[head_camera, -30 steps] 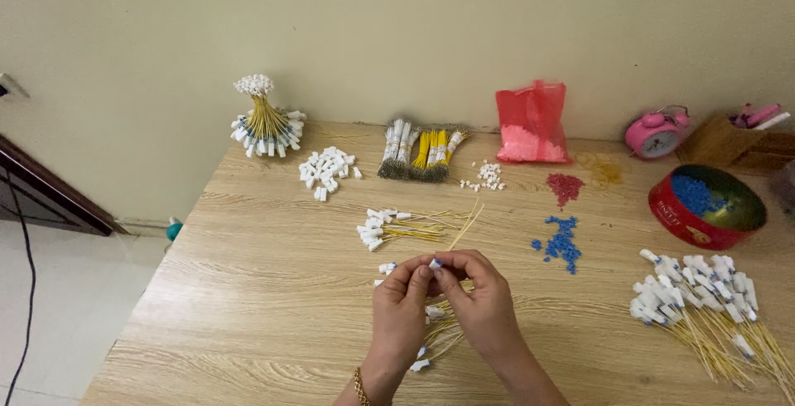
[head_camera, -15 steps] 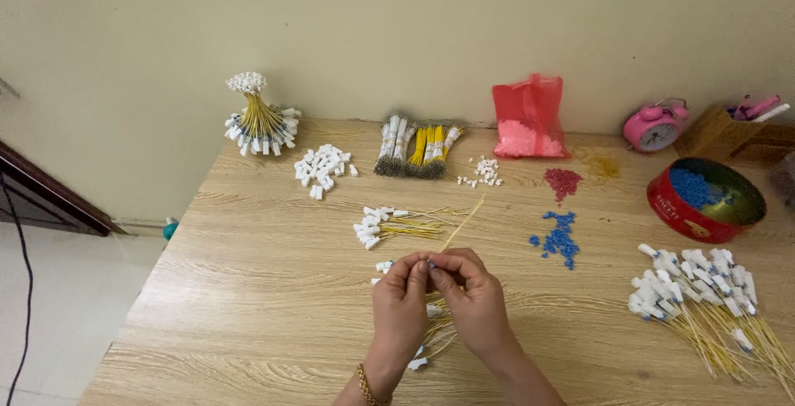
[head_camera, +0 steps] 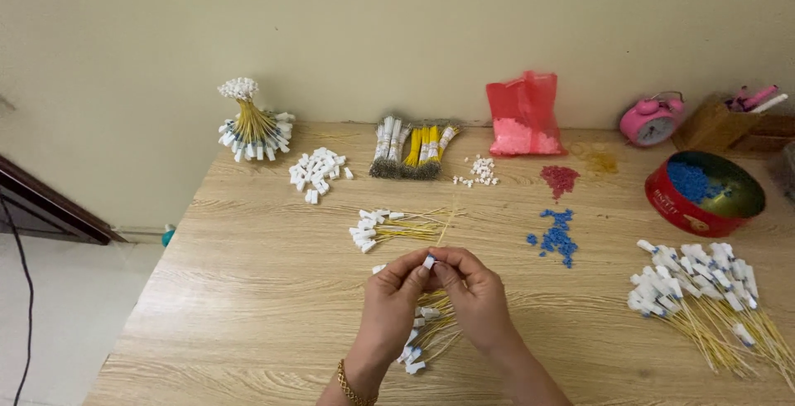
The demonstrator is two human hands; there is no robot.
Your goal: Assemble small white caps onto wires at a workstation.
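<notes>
A small white connector (head_camera: 429,262) sat pinched between the fingertips of both hands, held just above the table (head_camera: 248,306) near the middle of its front edge. The left hand (head_camera: 391,302) was closed on it from one side and the right hand (head_camera: 474,297) from the other, the thumbs and forefingers meeting at the piece — whether a wire ran from it could not be told. A gold bracelet (head_camera: 352,386) circled the left wrist.

Directly beneath the hands lay a loose bundle of yellow wires with white ends (head_camera: 424,335), partly hidden by the fingers. Just beyond them, toward the table's centre, was a second small bundle of the same wires (head_camera: 389,227). To the right of that lay a scatter of blue beads (head_camera: 553,235), with a smaller patch of red beads (head_camera: 560,178) farther back.

Near the right edge a large heap of finished wires (head_camera: 704,290) spread out, and behind it stood a round red tin (head_camera: 704,195) holding blue pieces. Along the back edge, from left to right — an upright sheaf of yellow wires (head_camera: 248,124) at the back left corner, a pile of white connectors (head_camera: 316,172), flat bundles of grey and yellow wires (head_camera: 411,147), a few white bits (head_camera: 479,171), a red plastic bag (head_camera: 522,114) and a pink alarm clock (head_camera: 652,121).
</notes>
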